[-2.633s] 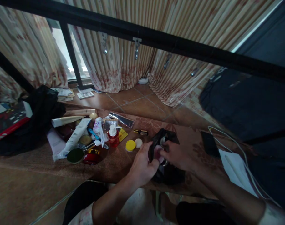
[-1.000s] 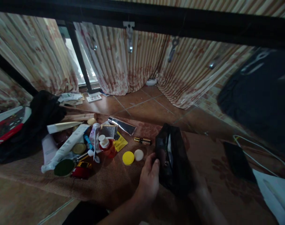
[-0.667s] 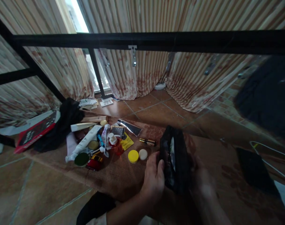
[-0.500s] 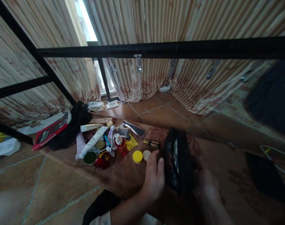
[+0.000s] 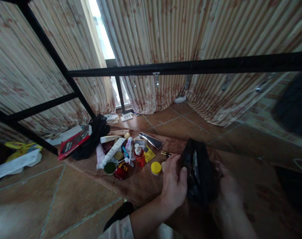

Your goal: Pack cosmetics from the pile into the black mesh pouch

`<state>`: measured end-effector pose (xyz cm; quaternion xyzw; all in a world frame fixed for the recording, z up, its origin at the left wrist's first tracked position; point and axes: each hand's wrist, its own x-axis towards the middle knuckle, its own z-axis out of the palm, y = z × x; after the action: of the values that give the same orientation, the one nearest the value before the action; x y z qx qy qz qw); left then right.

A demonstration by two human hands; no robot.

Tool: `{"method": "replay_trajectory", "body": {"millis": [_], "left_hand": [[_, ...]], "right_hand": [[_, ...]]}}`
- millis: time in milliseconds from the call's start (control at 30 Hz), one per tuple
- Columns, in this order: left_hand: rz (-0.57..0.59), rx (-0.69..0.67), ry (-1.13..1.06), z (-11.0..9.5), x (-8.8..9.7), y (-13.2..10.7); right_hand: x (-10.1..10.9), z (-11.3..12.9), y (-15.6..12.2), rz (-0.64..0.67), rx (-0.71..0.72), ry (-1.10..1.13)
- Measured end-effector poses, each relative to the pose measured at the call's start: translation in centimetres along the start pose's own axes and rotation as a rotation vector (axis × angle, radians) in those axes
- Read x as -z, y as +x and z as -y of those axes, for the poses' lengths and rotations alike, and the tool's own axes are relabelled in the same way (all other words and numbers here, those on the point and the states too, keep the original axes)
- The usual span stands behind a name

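Note:
A black bag [image 5: 203,179], its mouth gaping toward me with pale and shiny things inside, stands between my hands on a brown cloth [image 5: 141,182]. My left hand [image 5: 174,186] grips its left side, thumb along the edge. My right hand [image 5: 227,186], blurred and in shadow, is closed on the right side, its fingertips hidden. Beside my left hand lie a black-and-gold lipstick tube [image 5: 166,153] and a yellow-lidded jar [image 5: 156,168]. A small pale round thing is mostly covered by that hand. A red pump bottle [image 5: 140,158] stands upright farther left.
Several cosmetics lie heaped left, among them a white tube [image 5: 113,153], a dark silver tube [image 5: 151,140] and a green-lidded jar [image 5: 109,168]. Beyond them are black fabric [image 5: 91,142] and a red box [image 5: 73,142]. A black metal rail [image 5: 175,68] crosses before striped curtains [image 5: 165,33].
The view has swung left and up, so everything sits farther right and lower. My left fingers now cover more of the lipstick tube and pale round thing. The bag remains between my hands.

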<state>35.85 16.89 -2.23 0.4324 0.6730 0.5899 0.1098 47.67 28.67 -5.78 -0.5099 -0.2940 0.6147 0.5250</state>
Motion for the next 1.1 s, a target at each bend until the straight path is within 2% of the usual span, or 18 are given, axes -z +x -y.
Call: {"method": "replay_trajectory", "body": {"millis": [100,167,233,333,433,567,733,933,1100], "left_hand": [[0.027,-0.152,-0.072,-1.6,-0.1,2.0],[0.041,-0.183,-0.152,-1.8,-0.2,3.0],[0.035,-0.137,-0.208,-1.2,-0.2,3.4],[0.019,0.05,-0.257,0.3,-0.1,3.1],[0.065,0.174,-0.282,1.1,0.3,2.9],[0.171,0.142,-0.266,0.2,0.5,3.3],[0.341,0.042,-0.242,-0.1,-0.6,3.1],[0.288,0.046,-0.326,0.4,-0.6,3.6],[0.284,0.035,-0.257,0.5,0.1,4.1]], "right_hand": [[-0.4,0.9,-0.2,-0.099,-0.003,0.048],[-0.5,1.1,-0.2,-0.097,0.021,0.067],[-0.7,1.2,-0.1,-0.075,0.038,0.034],[-1.4,1.5,-0.3,-0.048,0.08,-0.05],[-2.2,2.3,-0.8,-0.002,0.113,-0.05],[-2.4,3.4,-2.0,0.166,0.163,-0.103],[-2.1,3.6,-2.6,0.413,0.26,-0.255],[-1.4,3.6,-1.7,0.415,0.292,-0.23],[-1.0,3.9,-1.5,0.378,0.265,-0.203]]}}
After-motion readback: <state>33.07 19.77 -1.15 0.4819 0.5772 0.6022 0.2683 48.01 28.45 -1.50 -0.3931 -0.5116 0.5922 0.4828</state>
